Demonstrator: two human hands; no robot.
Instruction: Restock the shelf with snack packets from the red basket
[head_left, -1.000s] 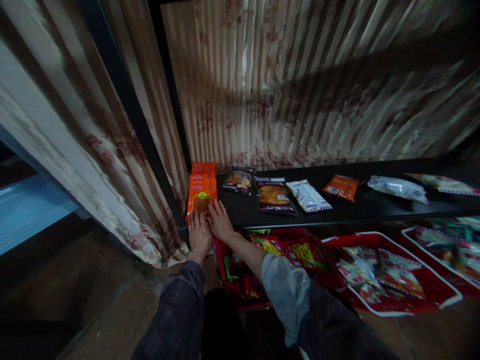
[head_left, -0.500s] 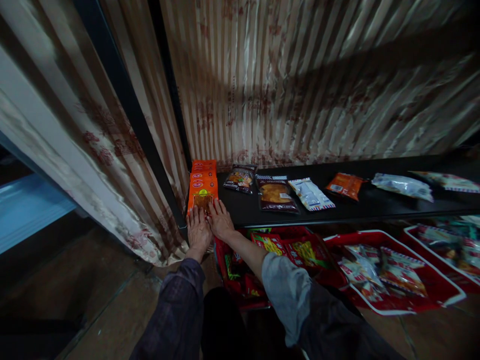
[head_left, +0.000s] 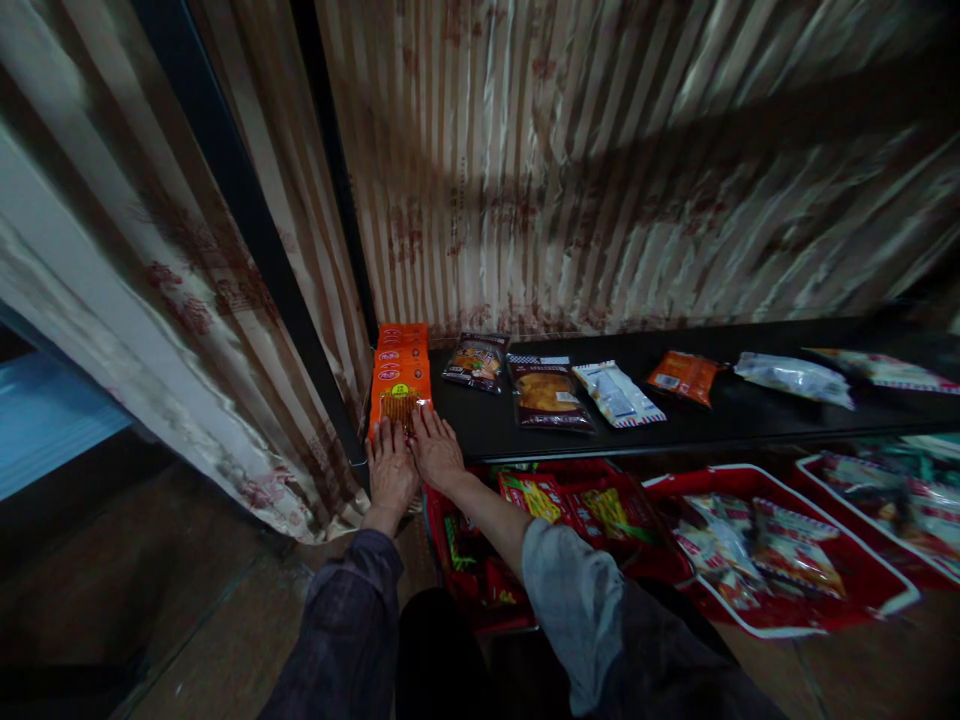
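Observation:
Overlapping orange snack packets (head_left: pixel 402 375) lie in a row at the left end of the black shelf (head_left: pixel 480 425). My left hand (head_left: pixel 391 468) rests flat on the near end of the front packet, fingers stretched forward. Beside it, my right hand (head_left: pixel 436 452) lies on the same packet's right near part, its fingers extended too. Neither hand is wrapped round anything. Right of the orange row are a small dark packet (head_left: pixel 477 362) and a brown packet with a clear window (head_left: pixel 547 393).
Farther right on the shelf lie a white packet (head_left: pixel 618 393), an orange-red packet (head_left: pixel 685 377) and a silvery packet (head_left: pixel 793 377). Red baskets (head_left: pixel 874 590) of snacks stand below the front edge. A black post (head_left: pixel 262 240) and striped curtain (head_left: pixel 480 170) border the shelf.
The view has shifted slightly, so the shelf and packets appear a little lower and farther left. Both hands remain on the front orange packet.

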